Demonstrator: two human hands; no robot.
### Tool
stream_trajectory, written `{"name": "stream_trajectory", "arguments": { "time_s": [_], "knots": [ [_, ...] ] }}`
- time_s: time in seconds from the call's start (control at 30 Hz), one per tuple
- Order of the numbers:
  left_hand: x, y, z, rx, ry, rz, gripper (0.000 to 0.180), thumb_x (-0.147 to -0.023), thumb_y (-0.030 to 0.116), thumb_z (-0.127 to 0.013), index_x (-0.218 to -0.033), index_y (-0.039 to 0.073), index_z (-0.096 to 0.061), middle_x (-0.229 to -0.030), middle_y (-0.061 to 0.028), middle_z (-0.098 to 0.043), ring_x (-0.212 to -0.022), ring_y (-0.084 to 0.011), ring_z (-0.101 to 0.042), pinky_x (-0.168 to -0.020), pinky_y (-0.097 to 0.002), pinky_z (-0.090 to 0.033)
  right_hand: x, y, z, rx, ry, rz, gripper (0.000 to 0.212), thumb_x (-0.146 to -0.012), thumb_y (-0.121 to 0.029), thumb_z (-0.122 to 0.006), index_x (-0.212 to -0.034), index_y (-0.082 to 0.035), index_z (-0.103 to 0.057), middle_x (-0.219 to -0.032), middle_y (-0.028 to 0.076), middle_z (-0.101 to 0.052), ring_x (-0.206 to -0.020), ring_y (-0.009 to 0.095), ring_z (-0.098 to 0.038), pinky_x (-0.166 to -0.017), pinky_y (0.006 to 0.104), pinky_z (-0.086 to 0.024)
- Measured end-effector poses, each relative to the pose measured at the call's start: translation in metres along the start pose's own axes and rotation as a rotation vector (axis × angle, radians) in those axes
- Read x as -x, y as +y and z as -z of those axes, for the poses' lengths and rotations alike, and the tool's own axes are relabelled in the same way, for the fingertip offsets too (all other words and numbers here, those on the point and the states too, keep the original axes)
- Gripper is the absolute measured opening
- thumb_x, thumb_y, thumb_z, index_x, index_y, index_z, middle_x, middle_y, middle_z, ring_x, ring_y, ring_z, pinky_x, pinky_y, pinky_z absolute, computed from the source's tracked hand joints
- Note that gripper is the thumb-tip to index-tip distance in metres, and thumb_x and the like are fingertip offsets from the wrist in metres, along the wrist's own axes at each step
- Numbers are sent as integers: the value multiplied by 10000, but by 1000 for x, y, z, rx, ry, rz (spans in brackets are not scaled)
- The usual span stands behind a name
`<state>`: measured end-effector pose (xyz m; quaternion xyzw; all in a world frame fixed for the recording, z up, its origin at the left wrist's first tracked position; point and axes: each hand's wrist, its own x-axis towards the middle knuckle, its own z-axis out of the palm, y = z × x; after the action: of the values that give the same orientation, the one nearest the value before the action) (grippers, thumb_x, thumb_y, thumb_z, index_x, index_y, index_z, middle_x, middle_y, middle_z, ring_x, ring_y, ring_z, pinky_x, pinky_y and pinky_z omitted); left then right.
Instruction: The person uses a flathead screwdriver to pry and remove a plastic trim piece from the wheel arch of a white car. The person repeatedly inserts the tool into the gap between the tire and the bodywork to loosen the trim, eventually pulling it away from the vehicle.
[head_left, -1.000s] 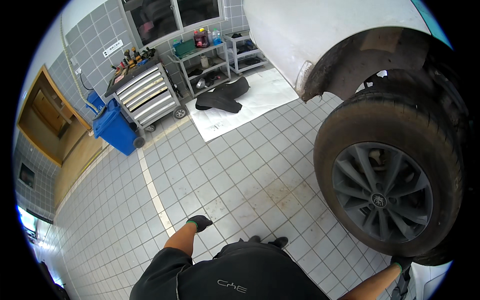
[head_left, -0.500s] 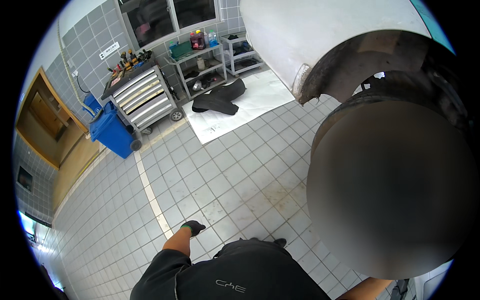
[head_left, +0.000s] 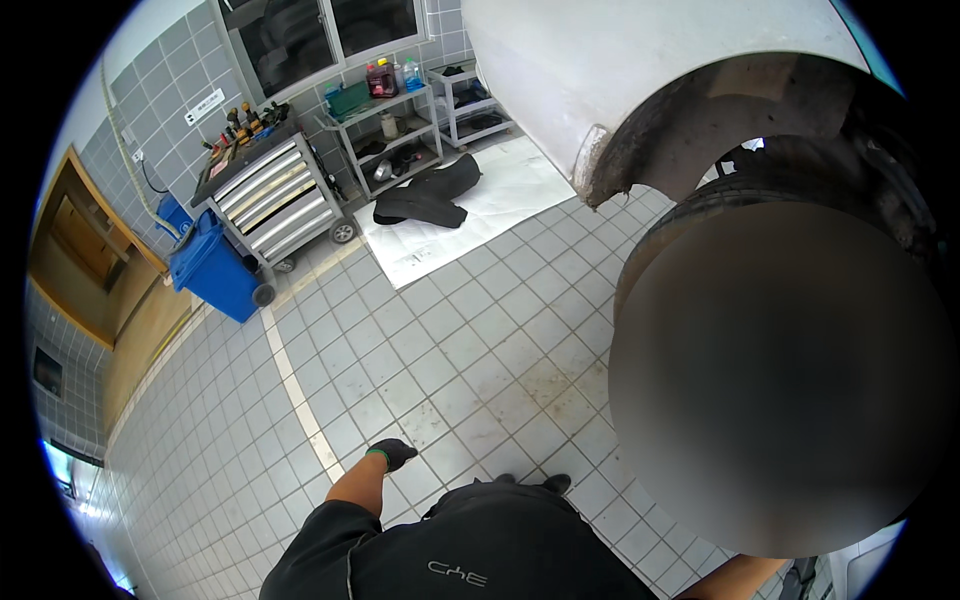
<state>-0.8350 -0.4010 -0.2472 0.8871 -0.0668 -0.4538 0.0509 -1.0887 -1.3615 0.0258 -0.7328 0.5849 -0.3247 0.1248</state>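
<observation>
My left hand (head_left: 398, 454), in a dark glove with a green cuff, hangs over the tiled floor at my left side. Nothing shows in it, but its fingers cannot be made out one by one. Of my right arm only the forearm (head_left: 735, 578) appears at the lower right; the hand is out of sight behind a large dark blurred patch. That patch hides most of a wheel, leaving the upper tyre tread (head_left: 740, 188) visible. Above it curves the dirty, dark wheel arch (head_left: 745, 95) of a white car body (head_left: 640, 60).
A grey drawer trolley (head_left: 285, 195) with tools on top stands by the wall, beside a blue wheeled bin (head_left: 215, 265). Metal shelves (head_left: 390, 135) carry bottles. A black curved liner piece (head_left: 430, 195) lies on a white sheet (head_left: 520, 195). A doorway (head_left: 85, 240) is at far left.
My view has turned slightly, so the trolley, bin and sheet sit a little farther left in the picture. My left hand has shifted slightly rightward; nothing was picked up in view.
</observation>
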Motion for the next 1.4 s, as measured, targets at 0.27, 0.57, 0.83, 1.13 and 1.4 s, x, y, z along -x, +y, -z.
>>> {"name": "stream_trajectory", "arguments": {
  "time_s": [0.27, 0.57, 0.83, 1.13, 1.4],
  "knots": [
    [-12, -10, -2, -87, -22, -43, 408, -1067, 300, -395, -1414, 223, -596, -1366, -152, -630, -1265, -371, -593, -1043, -471, -494, -1, -4, -2, 9, 1, -11, 421, -966, -262, -555, -1347, -86, -584, -1412, 172, -598, -1273, 329, -583, -1065, 434, -461],
    [-24, -31, -11, -74, -27, -26, 409, -1065, 265, -391, -1424, 224, -585, -1368, -152, -629, -1258, -367, -598, -1052, -465, -490, 4, -14, -4, 23, -13, -2, 391, -978, -267, -528, -1321, -93, -602, -1403, 166, -604, -1272, 327, -581, -1059, 438, -460],
    [-11, -14, 3, -61, 23, -54, 399, -1041, 241, -432, -1398, 214, -607, -1347, -155, -641, -1249, -366, -603, -1044, -457, -494, 1, -25, -6, 23, -10, -2, 370, -990, -272, -505, -1298, -100, -618, -1395, 161, -608, -1270, 325, -580, -1055, 441, -459],
    [42, 9, 3, 158, 12, 88, 590, -996, 580, -459, -1269, 110, -687, -1342, -188, -642, -1274, -387, -575, -1061, -470, -459, 10, -26, -6, 35, -31, 10, 355, -1003, -277, -478, -1272, -108, -636, -1386, 155, -614, -1269, 323, -578, -1050, 445, -459],
    [-39, -20, -9, -390, 365, -541, 241, -995, 224, -539, -1132, 134, -716, -1073, -147, -723, -1022, -357, -676, -873, -480, -541, 27, -50, 4, 1083, -190, 616, 349, -1014, -281, -455, -1249, -115, -652, -1378, 150, -619, -1267, 321, -577, -1045, 448, -458]
  ]
}}
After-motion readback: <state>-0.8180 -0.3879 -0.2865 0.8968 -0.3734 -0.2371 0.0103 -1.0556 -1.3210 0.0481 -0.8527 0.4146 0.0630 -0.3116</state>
